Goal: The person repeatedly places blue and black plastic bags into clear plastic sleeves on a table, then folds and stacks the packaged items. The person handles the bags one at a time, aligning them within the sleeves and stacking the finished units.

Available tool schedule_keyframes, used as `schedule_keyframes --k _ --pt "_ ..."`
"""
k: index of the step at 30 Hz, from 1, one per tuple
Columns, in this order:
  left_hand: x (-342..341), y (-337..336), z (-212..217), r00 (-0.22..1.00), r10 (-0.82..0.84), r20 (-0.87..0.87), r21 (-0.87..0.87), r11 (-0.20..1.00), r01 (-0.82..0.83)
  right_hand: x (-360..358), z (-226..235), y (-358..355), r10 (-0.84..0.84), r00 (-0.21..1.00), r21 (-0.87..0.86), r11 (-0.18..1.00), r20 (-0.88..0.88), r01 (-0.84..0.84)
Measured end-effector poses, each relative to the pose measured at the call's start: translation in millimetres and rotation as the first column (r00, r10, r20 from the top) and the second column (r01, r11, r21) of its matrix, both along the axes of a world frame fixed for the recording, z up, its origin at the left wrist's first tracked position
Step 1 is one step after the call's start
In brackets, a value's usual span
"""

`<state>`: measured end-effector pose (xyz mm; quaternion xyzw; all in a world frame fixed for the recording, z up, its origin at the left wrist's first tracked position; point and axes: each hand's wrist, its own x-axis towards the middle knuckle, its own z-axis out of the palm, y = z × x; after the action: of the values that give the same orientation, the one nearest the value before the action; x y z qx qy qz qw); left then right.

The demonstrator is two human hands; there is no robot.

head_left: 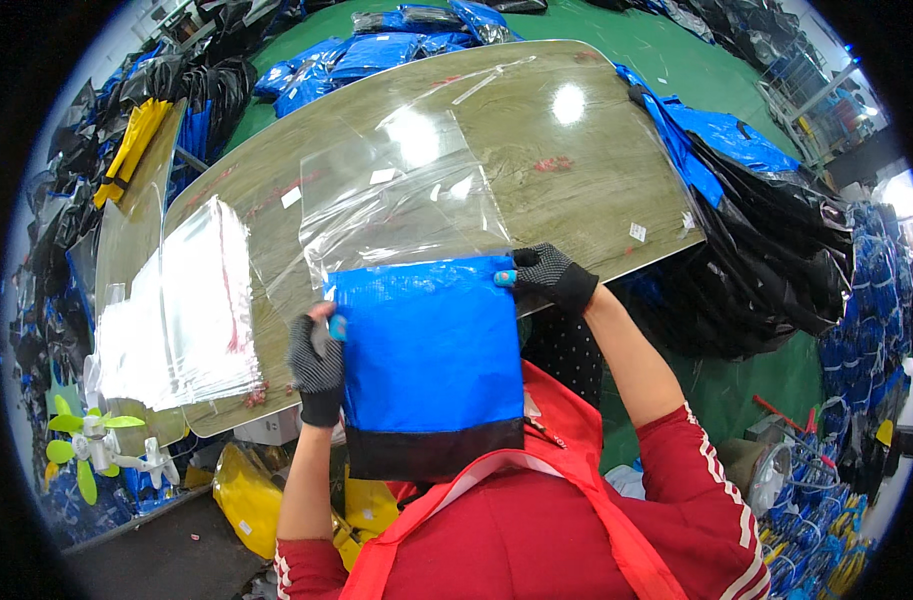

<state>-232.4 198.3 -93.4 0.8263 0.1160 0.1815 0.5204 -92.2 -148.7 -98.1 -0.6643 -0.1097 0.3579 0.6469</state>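
Note:
A flat, folded blue sheet of tarp-like material [431,345] with a black band along its near edge spans the space between my hands. My left hand [318,362], in a dark patterned glove with bare fingertips and blue on the thumb, pinches its left edge near the far corner. At the far right corner my right hand [556,278], gloved alike, is closed on the sheet. Just beyond the sheet's far edge lies a clear plastic bag [396,215], flat on the table; whether the sheet reaches into it I cannot tell.
The wood-patterned table [596,190] carries a stack of shiny clear bags [191,310] on the left. Blue packed bundles [376,55] lie beyond it. Black and blue sheets [766,240] hang at the right edge. A small green-bladed fan [94,442] stands at lower left.

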Motion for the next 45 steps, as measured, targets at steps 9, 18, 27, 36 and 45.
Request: schedule_keyframes --k 9,18,27,36,45 --pt "22 32 18 0.892 -0.328 -0.312 -0.694 0.719 0.022 -96 -21 23 -0.047 0.59 -0.347 0.77 0.806 0.535" --pt "-5 -24 29 0.911 -0.355 -0.211 -0.521 0.829 0.202 -68 45 -2 -0.205 0.978 -0.281 0.94 -0.022 0.191" --pt "-93 -36 14 0.642 -0.641 -0.421 -0.391 0.767 0.509 -169 -38 -81 -0.12 0.991 -0.192 0.976 -0.06 0.106" --pt "21 -58 -5 0.916 -0.377 -0.135 -0.586 0.776 0.233 -98 32 -49 -0.29 0.935 -0.421 0.836 0.206 0.352" --pt "-72 -72 5 0.583 -0.754 -0.305 -0.763 0.559 0.324 -146 -10 -94 -0.441 0.883 0.162 0.871 -0.159 0.464"
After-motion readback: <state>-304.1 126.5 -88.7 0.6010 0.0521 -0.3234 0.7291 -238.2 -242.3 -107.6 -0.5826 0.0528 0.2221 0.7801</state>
